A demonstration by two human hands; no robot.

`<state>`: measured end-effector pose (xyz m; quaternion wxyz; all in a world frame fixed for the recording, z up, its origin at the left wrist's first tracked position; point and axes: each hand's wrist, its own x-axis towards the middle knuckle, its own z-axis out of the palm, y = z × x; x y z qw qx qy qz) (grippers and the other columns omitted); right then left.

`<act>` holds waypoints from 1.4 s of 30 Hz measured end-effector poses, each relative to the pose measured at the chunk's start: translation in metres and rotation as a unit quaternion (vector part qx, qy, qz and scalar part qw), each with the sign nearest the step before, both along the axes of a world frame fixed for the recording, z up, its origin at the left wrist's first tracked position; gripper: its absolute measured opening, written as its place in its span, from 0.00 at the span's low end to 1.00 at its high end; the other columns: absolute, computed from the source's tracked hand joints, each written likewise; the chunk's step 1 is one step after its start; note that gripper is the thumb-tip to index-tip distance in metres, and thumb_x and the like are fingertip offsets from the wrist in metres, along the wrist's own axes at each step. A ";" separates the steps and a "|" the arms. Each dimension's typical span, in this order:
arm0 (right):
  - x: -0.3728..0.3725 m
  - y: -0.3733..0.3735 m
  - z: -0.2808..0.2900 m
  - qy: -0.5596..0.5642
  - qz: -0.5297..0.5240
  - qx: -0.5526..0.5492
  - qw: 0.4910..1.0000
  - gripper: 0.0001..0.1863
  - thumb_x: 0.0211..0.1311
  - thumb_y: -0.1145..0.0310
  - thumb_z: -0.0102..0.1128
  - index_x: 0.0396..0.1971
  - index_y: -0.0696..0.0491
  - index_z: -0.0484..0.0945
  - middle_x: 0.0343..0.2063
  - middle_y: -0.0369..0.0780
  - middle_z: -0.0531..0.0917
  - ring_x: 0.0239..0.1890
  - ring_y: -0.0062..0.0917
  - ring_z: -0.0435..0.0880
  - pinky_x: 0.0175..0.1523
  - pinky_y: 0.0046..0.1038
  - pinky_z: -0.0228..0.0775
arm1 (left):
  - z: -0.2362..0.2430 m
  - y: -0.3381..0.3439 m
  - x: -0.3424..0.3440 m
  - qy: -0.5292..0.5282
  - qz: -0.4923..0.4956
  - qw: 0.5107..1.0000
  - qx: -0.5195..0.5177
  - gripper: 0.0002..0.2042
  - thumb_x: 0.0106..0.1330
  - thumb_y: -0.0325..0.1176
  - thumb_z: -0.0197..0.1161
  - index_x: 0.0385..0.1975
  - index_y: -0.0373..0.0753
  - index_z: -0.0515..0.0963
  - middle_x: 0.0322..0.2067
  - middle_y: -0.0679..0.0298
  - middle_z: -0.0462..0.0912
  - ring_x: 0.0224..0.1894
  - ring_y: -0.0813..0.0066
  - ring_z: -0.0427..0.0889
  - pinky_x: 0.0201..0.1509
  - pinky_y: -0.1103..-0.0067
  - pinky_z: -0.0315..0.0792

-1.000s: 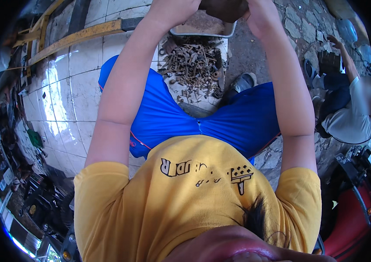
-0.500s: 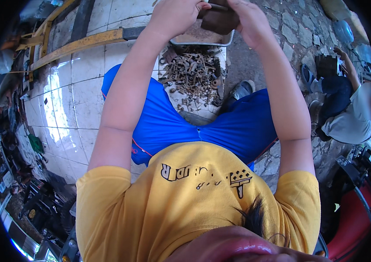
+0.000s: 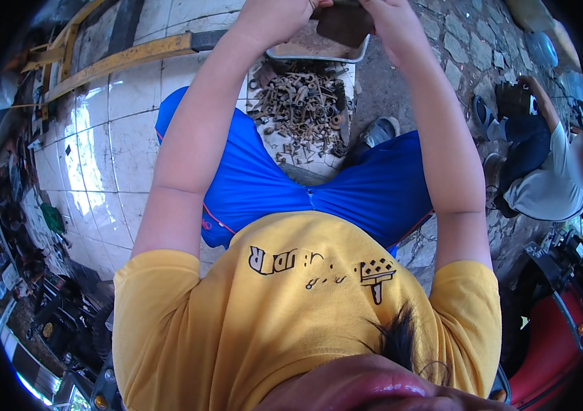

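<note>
Heap of loose metal hardware (image 3: 298, 103), rusty and greasy, bolts and ring-shaped pieces among it: on pale ground between the person's knees, the landmark for this entry. Flat piece (image 3: 343, 26), dark brown, one, straight-edged: held up beyond the heap, between the two hands. Right hand (image 3: 395, 26): clamped on the right side of that piece, fingers partly cut off by the view's upper edge. Left hand (image 3: 283, 19): curled at the piece's left side; its fingertips run out of view, so what it grips cannot be told. Tray (image 3: 297, 49), rectangular, pale-rimmed, brown inside: just beyond the heap, below the hands. Floor tiles (image 3: 123, 154), white, glossy, stained: left of the heap. Beam (image 3: 130, 50), yellow, worn, dark-ended: left of the heap and farther off. Sandal (image 3: 382, 130), grey, worn: just right of the heap. Trouser legs (image 3: 257, 181), blue: on the near side of the heap, spread around it. Co-worker (image 3: 545, 188), seated, pale shirt: well right of the heap, one arm stretched to a dark block (image 3: 513, 101).
</note>
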<state>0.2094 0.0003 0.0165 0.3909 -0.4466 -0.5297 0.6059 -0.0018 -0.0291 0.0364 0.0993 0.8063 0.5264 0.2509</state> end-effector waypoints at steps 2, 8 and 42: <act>0.005 -0.003 0.018 0.056 0.042 -0.028 0.997 0.19 0.81 0.57 0.57 0.48 0.60 0.86 0.42 0.38 0.90 0.43 0.21 0.86 0.50 0.27 0.76 | 0.001 0.000 0.004 -0.003 0.037 0.998 -0.046 0.10 0.73 0.38 0.61 0.41 0.38 0.82 0.38 0.47 0.86 0.45 0.43 0.85 0.48 0.55 0.77; 0.003 -0.003 0.027 0.107 0.027 -0.031 0.993 0.20 0.81 0.57 0.56 0.48 0.61 0.86 0.40 0.40 0.91 0.39 0.23 0.88 0.48 0.27 0.79 | 0.003 -0.004 0.003 -0.023 0.010 1.000 -0.010 0.10 0.73 0.38 0.61 0.40 0.38 0.82 0.38 0.47 0.86 0.44 0.43 0.85 0.48 0.55 0.77; 0.027 -0.016 0.002 -0.235 -0.149 0.232 0.932 0.16 0.74 0.60 0.66 0.51 0.55 0.88 0.38 0.40 0.91 0.40 0.24 0.87 0.52 0.29 0.77 | -0.007 0.015 0.000 -0.028 0.024 0.991 -0.128 0.26 0.77 0.60 0.52 0.48 0.44 0.86 0.42 0.52 0.89 0.50 0.47 0.87 0.53 0.58 0.79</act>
